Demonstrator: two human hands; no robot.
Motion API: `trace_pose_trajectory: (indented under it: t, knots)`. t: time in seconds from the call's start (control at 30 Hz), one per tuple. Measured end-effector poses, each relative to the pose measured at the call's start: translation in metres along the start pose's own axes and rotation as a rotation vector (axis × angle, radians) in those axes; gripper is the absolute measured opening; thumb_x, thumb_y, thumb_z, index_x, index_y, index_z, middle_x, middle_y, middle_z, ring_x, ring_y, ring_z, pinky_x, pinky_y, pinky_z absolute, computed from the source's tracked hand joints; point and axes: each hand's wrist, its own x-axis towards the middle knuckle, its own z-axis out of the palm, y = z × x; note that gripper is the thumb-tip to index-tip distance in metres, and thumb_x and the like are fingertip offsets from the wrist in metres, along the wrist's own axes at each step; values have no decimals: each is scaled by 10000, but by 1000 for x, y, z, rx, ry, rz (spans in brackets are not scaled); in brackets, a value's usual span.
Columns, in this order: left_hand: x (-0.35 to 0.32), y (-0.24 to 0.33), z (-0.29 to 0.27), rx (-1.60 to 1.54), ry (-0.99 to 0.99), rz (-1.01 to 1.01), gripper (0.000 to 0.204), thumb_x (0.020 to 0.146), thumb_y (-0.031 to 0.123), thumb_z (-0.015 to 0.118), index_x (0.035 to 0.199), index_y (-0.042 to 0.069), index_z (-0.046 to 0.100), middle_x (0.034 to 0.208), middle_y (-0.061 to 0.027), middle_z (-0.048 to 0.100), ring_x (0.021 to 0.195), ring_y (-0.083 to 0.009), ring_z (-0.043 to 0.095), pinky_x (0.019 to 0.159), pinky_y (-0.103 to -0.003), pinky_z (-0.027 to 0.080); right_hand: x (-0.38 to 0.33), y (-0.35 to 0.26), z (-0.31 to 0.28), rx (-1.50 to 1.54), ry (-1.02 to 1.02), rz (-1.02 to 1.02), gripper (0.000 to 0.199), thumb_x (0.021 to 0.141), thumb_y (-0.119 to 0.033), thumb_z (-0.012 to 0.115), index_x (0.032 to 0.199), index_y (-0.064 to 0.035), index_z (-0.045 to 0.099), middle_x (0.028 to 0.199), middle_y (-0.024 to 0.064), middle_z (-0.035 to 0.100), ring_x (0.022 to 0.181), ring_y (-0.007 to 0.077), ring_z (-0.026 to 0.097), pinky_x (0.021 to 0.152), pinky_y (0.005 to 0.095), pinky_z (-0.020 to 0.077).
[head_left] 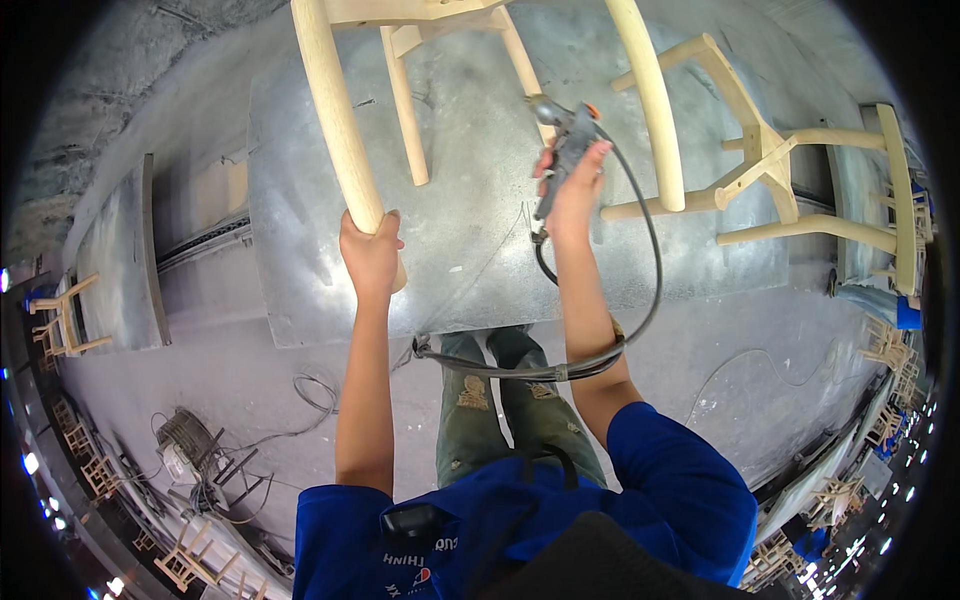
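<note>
Bare wood throughout: left hand (370,252) grips the unfinished chair's leg (340,120), right hand (572,185) clenches an air gun (562,140); probably blowing dust, finishing yet to come.

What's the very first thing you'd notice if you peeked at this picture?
The pale wooden chair frame standing on a shiny metal table at the top catches the eye first. The left hand grips the end of its long curved rail, while the right hand holds a grey air gun up beside it. A black hose loops from the gun down past the right elbow.
</note>
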Motion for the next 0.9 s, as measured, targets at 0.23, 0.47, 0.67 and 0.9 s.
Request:
trace_pose_trajectory:
  t: [0.23,0.47,0.67,0.9]
  knots:
    - [0,2,-2,-28,-13,19,306,830,151,716,1005,-41,556,782,-92,597,554,-161,597,551,-307,502,-19,25,-13,-127,48,-98,768,991,-737,355,916,-21,623,698,27,601,582,101,566,470,236,402]
    - [6,7,-6,-59,-41,41,308,833,157,724,996,-44,556,792,-100,598,573,-158,601,549,-304,502,-53,12,-5,-176,16,-111,782,984,-749,336,982,-17,613,727,33,612,584,101,550,472,234,385]
    - [4,-1,-10,-86,-52,64,320,836,162,734,996,-50,555,795,-106,597,579,-165,613,538,-301,515,-83,-38,-37,-191,258,-370,916,924,-850,224,1035,-9,571,735,39,574,629,123,550,479,237,382]
    - [-6,-7,-11,-92,-56,77,304,838,149,731,987,-44,550,790,-104,597,569,-164,609,531,-302,517,-121,-46,-19,-146,37,-96,909,915,-855,260,1045,-11,573,703,39,565,598,132,538,457,242,371]
